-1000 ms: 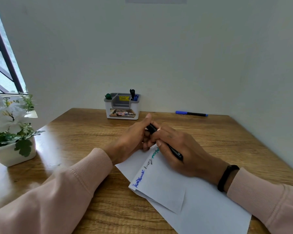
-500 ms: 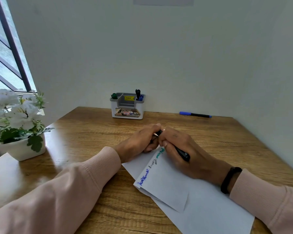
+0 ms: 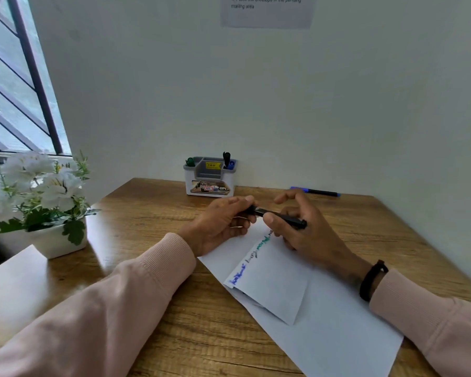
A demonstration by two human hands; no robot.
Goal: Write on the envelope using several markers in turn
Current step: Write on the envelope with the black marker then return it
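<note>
A white envelope (image 3: 305,303) lies slanted on the wooden table (image 3: 152,210), its flap folded over, with blue, grey and green writing along the flap's fold. Above its far end I hold a black marker (image 3: 283,218) level. My right hand (image 3: 302,229) grips the barrel, index finger lifted. My left hand (image 3: 223,221) pinches the marker's left end, where its cap sits. A blue-capped marker (image 3: 314,191) lies by the wall at the back right.
A white and grey pen holder (image 3: 210,176) with green, black and blue markers stands at the back wall. A white pot of white flowers (image 3: 42,202) sits at the left. White paper (image 3: 8,273) lies at the near left edge. A printed sheet (image 3: 267,10) hangs on the wall.
The right hand lifted off the envelope and turned the black marker level. My left hand took hold of its left end. The camera tilted up slightly.
</note>
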